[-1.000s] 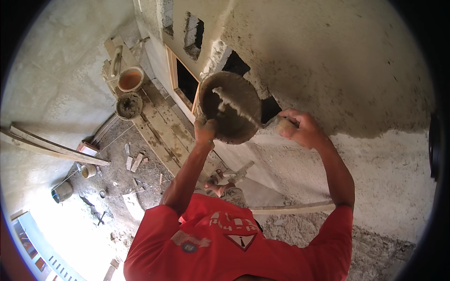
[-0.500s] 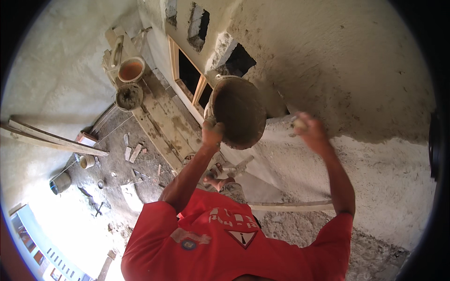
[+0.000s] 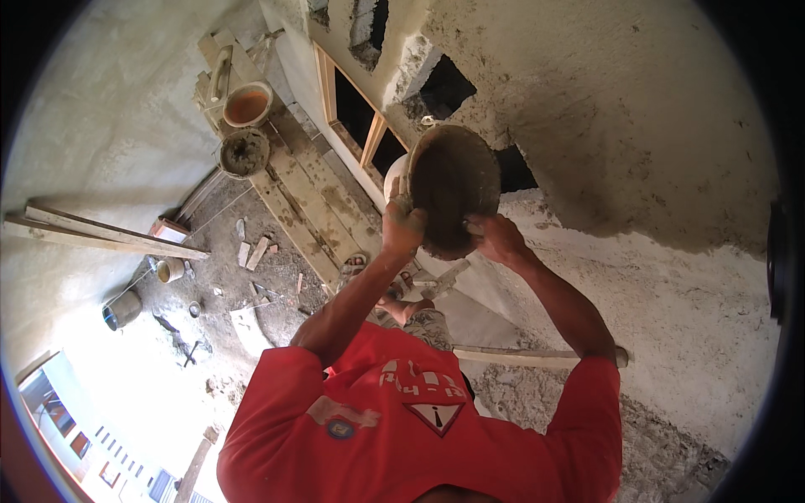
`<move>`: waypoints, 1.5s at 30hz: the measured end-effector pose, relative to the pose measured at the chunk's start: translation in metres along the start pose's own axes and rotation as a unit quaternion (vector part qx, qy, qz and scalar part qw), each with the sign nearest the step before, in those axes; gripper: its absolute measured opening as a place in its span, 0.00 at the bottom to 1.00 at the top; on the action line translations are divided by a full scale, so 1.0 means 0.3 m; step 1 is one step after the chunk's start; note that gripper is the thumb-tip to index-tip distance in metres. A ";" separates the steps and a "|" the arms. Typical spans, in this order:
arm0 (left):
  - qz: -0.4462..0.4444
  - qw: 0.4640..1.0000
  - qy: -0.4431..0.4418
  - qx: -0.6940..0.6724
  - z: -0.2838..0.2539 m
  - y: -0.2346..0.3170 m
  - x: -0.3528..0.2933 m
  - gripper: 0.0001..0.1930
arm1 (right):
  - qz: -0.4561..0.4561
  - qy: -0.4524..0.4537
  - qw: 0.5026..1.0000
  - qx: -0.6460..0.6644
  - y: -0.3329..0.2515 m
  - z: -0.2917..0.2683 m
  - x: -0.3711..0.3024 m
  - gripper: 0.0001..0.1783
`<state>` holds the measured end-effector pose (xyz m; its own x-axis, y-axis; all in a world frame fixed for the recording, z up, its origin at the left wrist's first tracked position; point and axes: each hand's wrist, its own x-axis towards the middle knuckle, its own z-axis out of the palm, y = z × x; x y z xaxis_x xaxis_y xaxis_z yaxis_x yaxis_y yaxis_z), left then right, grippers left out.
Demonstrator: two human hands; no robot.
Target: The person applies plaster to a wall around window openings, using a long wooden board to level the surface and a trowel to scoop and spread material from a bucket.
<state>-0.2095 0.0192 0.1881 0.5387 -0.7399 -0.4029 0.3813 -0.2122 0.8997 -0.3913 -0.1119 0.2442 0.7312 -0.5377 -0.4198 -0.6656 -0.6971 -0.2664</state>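
My left hand (image 3: 404, 226) is closed on the near left rim of a mortar-stained bucket (image 3: 490, 180), held up in front of the wall with its mouth tilted toward me. The inside of the bucket is dark, so its contents are hard to make out. At the bucket's near right rim, my right hand (image 3: 500, 240) has its fingers curled round a pale-handled tool, mostly hidden by the fist and the dark bucket. Beyond the bucket rises the wall (image 3: 579, 159), its upper part coated in damp, brownish plaster and its lower part paler and rough.
Square holes (image 3: 446, 86) and a wooden frame (image 3: 375, 138) break the wall. A plank platform (image 3: 312, 180) carries a basin of reddish liquid (image 3: 247, 106) and a mortar-caked basin (image 3: 243, 152). Long boards (image 3: 109, 233) lean at left; buckets (image 3: 123, 309) and brick pieces (image 3: 257, 253) lie below.
My right hand has come away from the wall, leftward to the bucket's rim. The bucket and my left hand have shifted slightly to the right in view.
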 end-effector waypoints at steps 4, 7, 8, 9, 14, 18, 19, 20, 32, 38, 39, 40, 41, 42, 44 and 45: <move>0.036 0.999 0.011 0.015 -0.034 0.012 0.003 0.12 | -0.045 0.060 0.986 0.146 0.021 0.072 0.001 0.24; 0.079 0.993 0.032 -0.087 -0.039 0.114 -0.032 0.06 | -0.074 0.119 0.969 0.203 0.003 0.053 -0.038 0.24; 0.067 0.993 0.041 -0.090 -0.046 0.118 -0.025 0.06 | -0.069 0.119 0.973 0.185 -0.004 0.036 -0.037 0.24; 0.055 0.993 0.046 -0.095 -0.044 0.122 -0.026 0.06 | -0.060 0.120 0.977 0.164 -0.008 0.022 -0.047 0.25; 0.057 0.991 0.015 -0.122 -0.086 -0.099 0.113 0.06 | -0.031 0.091 0.989 0.113 0.019 -0.030 0.005 0.26; 0.144 0.982 0.012 -0.120 -0.107 -0.299 0.234 0.06 | -0.028 0.088 0.989 0.116 -0.031 -0.120 0.044 0.26; 0.140 0.981 0.010 -0.131 -0.096 -0.304 0.251 0.06 | -0.026 0.091 0.990 0.105 -0.029 -0.137 0.048 0.27; 0.087 0.981 0.020 -0.172 -0.080 -0.310 0.265 0.04 | -0.024 0.093 0.991 0.093 -0.027 -0.153 0.052 0.27; 0.128 0.985 -0.055 0.099 -0.156 -0.544 0.387 0.22 | 0.189 0.034 0.963 0.189 0.138 -0.280 0.176 0.27; -0.012 0.954 0.002 -0.298 -0.135 -0.550 0.360 0.10 | 0.168 0.295 0.935 0.099 0.080 -0.500 -0.023 0.28; -0.006 0.962 0.012 -0.274 -0.120 -0.510 0.344 0.09 | 0.186 0.271 0.941 0.079 0.046 -0.509 -0.041 0.29; -0.002 0.968 0.019 -0.251 -0.097 -0.476 0.329 0.09 | 0.180 0.220 0.951 0.118 0.056 -0.483 -0.058 0.29; 0.002 0.974 -0.017 -0.224 -0.098 -0.450 0.301 0.15 | 0.172 0.169 0.958 0.157 0.083 -0.430 -0.062 0.29; 0.020 0.987 -0.044 -0.156 -0.090 -0.422 0.278 0.16 | 0.131 0.138 0.970 0.152 0.113 -0.358 -0.067 0.28; 0.077 0.994 -0.072 0.023 -0.087 -0.376 0.240 0.16 | 0.034 0.098 0.994 0.039 0.143 -0.219 -0.033 0.26; 0.089 0.988 -0.081 0.101 -0.084 -0.358 0.227 0.15 | -0.018 0.089 0.993 -0.073 0.126 -0.172 -0.013 0.24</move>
<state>-0.1949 0.0077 0.0597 0.4507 -0.8655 -0.2185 0.1243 -0.1815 0.9755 -0.4114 -0.1606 0.2806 0.7779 -0.5774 -0.2479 -0.6191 -0.7718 -0.1449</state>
